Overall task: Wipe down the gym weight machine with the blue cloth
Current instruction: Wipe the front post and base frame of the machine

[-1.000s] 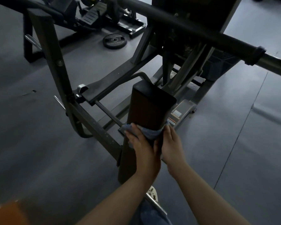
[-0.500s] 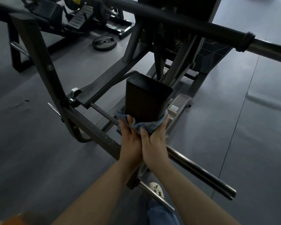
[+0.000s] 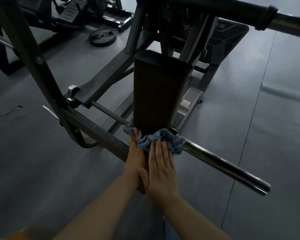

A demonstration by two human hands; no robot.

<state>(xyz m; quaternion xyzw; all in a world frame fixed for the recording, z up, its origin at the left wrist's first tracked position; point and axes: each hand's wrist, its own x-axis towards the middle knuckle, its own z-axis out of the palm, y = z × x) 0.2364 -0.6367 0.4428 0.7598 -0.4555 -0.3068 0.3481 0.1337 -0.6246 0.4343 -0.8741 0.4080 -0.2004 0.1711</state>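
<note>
- Cloth [image 3: 160,140] first: the blue rag lies bunched at the near foot of the dark upright pad [image 3: 160,94] of the weight machine, where the pad meets the shiny steel bar [image 3: 225,164] running off to the right.
- Our left hand [image 3: 137,158] lies along the left edge of the pad, fingers straight, fingertips tucked against the cloth.
- Our right hand [image 3: 160,168] presses flat on the cloth from the near side, fingers extended; the two hands sit side by side, touching, neither curled around anything.
- We judge the cloth soft, light and floppy; it crumples easily, so flat palms spread over it should control it better than a pinch.
- Padding looks smooth and firm, so the cloth should glide; the steel bar is likely slippery, and wrapping the rag around it would suit it.
- Frame [image 3: 42,66] of the machine is stiff, heavy and fixed; it will not shift under pressure.
- Loose weight plate [image 3: 102,37] lies on the floor, far left.
</note>
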